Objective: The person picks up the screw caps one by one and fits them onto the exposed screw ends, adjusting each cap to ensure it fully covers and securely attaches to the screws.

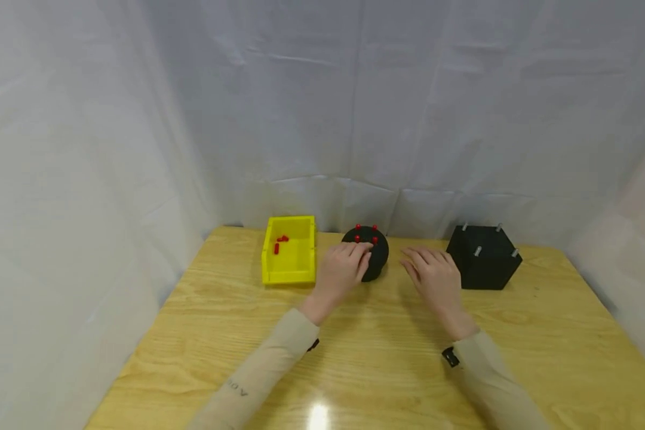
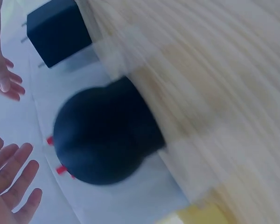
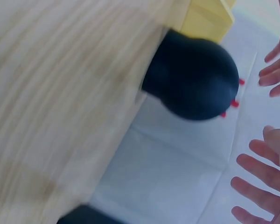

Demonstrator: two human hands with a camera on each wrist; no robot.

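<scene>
The round black plastic block studded with small red pegs (image 1: 366, 251) stands on the pale wooden worktop (image 1: 387, 358), between the yellow plastic bin (image 1: 290, 258) and the black cube with metal pins (image 1: 484, 258). The left hand (image 1: 344, 272) is nearer, its straight, loosely spread fingers (image 1: 361, 254) seemingly touching the block's near left side. The right hand (image 1: 435, 276) lies just right of the block, apart from it, fingers relaxed and holding nothing.

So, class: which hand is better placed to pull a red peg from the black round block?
Left. The left hand already touches the black round block; the right hand hovers beside it.
</scene>
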